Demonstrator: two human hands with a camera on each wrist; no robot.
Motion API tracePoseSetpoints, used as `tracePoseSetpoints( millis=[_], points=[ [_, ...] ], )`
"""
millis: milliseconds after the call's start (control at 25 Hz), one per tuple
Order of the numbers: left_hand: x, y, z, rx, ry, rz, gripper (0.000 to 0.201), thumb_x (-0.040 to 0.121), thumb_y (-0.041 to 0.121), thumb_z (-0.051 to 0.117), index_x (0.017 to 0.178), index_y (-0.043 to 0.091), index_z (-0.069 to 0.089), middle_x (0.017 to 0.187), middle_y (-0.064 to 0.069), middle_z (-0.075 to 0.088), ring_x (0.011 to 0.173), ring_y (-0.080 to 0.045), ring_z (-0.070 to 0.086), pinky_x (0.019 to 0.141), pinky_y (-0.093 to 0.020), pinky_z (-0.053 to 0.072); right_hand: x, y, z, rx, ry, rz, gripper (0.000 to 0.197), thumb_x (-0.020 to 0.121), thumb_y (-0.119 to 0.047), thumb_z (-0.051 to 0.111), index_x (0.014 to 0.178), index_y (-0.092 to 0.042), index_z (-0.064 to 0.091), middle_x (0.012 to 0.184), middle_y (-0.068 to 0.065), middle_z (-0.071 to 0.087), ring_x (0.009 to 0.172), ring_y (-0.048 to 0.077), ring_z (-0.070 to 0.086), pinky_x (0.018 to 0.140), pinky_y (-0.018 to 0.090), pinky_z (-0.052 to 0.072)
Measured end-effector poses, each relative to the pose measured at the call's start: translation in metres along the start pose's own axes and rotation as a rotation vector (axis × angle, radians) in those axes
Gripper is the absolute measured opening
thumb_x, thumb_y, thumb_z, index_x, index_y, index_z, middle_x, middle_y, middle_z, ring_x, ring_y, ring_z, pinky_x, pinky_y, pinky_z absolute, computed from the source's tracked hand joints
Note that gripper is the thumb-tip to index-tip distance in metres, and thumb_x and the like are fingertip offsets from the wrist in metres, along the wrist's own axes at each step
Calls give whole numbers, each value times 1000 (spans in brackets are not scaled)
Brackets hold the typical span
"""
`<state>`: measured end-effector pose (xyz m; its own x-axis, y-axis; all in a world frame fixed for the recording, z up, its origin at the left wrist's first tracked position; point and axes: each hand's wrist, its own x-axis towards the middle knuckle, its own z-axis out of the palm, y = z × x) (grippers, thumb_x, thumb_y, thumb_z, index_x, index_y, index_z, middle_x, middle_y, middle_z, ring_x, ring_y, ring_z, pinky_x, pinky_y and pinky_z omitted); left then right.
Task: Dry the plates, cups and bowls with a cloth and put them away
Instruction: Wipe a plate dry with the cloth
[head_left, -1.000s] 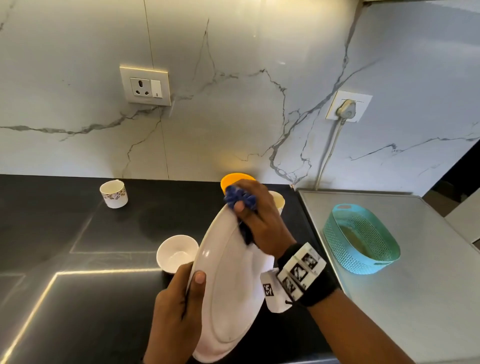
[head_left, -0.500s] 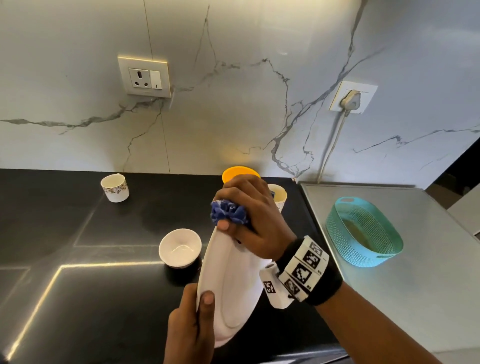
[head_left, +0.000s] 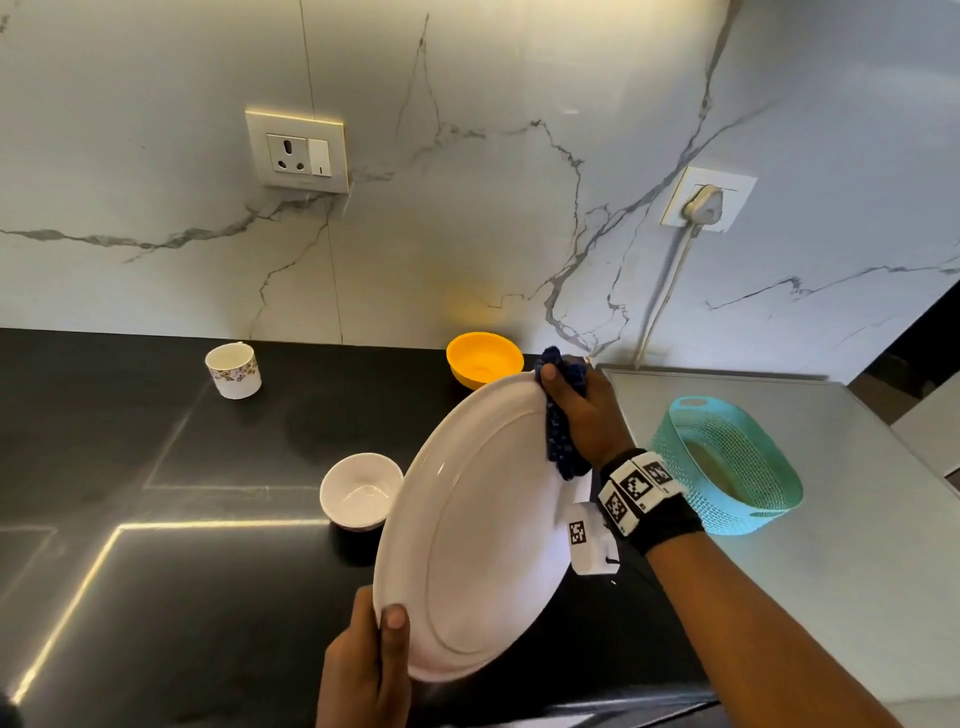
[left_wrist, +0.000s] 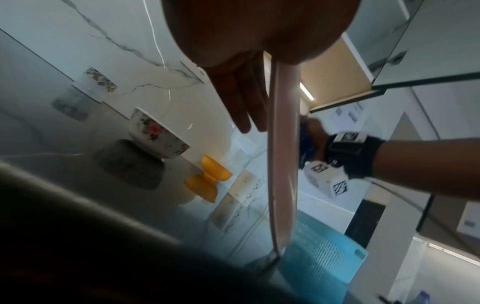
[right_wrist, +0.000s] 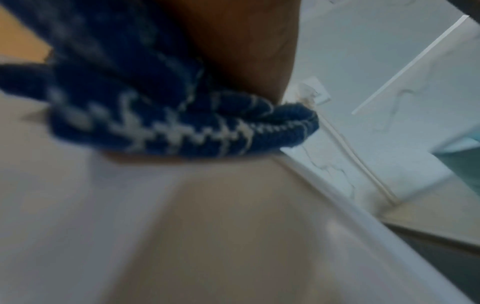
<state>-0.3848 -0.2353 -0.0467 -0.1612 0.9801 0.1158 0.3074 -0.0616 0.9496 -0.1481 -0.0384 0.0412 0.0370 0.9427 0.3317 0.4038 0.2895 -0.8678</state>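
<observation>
I hold a large white plate (head_left: 478, 525) tilted above the black counter. My left hand (head_left: 363, 665) grips its lower rim, thumb on the face, fingers behind. My right hand (head_left: 582, 415) grips a blue patterned cloth (head_left: 561, 447) against the plate's upper right rim. In the left wrist view the plate (left_wrist: 281, 154) shows edge-on below my palm (left_wrist: 241, 92). The cloth (right_wrist: 161, 115) fills the right wrist view, bunched against the plate (right_wrist: 207, 236). A white bowl (head_left: 361, 491), an orange bowl (head_left: 483, 358) and a patterned cup (head_left: 234, 370) stand on the counter.
A teal mesh basket (head_left: 727, 467) stands on the steel surface (head_left: 857, 545) at the right. The marble wall behind carries a socket (head_left: 296, 153) and a plugged-in cable (head_left: 701, 205). The black counter (head_left: 130, 571) stretches left of the plate.
The plate has turned so its face shows toward me. My right hand with the cloth has slid from the top edge round to the upper right rim.
</observation>
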Motion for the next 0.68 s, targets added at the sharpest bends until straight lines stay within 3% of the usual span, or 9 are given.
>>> tracePoseSetpoints(
  millis=[40,120,240,400,520,600,680],
  points=[
    [-2,-5,-5,36,-105,-9,40,71,94,24,102,77,42,80,22,70,69,0,66,63,-23,52,0,-14,-5,-56,-8,-124,42,83,-58,55,81,-17,66,74,-1,63,75,20,60,75,50,50],
    [0,2,-15,24,-277,-12,44,73,90,32,110,73,47,90,20,72,86,0,68,80,-27,54,-5,-40,-10,-206,-70,-394,37,86,-51,55,88,-17,67,83,-4,64,80,20,59,73,40,47],
    [21,35,-21,-103,-366,8,45,78,82,44,106,53,61,92,12,73,87,-8,69,76,-28,55,-22,-62,0,-516,-168,-671,42,85,-54,55,96,-15,68,88,0,64,81,22,54,74,35,39],
    [55,81,-14,-217,-319,2,30,83,52,59,111,40,61,100,22,71,99,-7,68,81,-27,58,-37,-83,18,-660,-228,-809,41,84,-52,53,101,-18,67,91,1,63,85,24,55,78,41,41],
    [74,99,-16,-191,-297,161,26,73,53,72,98,50,67,96,21,71,93,-5,67,77,-14,52,-44,-94,23,-658,-251,-890,40,81,-44,50,105,-18,67,93,3,62,89,24,54,81,39,39],
    [76,98,-15,-144,-308,170,31,68,49,82,96,42,69,95,23,70,92,-4,66,77,-16,52,-48,-90,26,-632,-267,-891,39,83,-42,51,109,-17,66,98,3,62,95,24,54,85,39,37],
    [71,91,-10,-78,-257,154,37,68,42,80,102,37,64,96,27,68,95,-2,64,82,-21,52,-46,-77,27,-605,-277,-863,40,86,-44,52,113,-17,64,105,4,62,101,23,53,90,39,35]
  ],
)
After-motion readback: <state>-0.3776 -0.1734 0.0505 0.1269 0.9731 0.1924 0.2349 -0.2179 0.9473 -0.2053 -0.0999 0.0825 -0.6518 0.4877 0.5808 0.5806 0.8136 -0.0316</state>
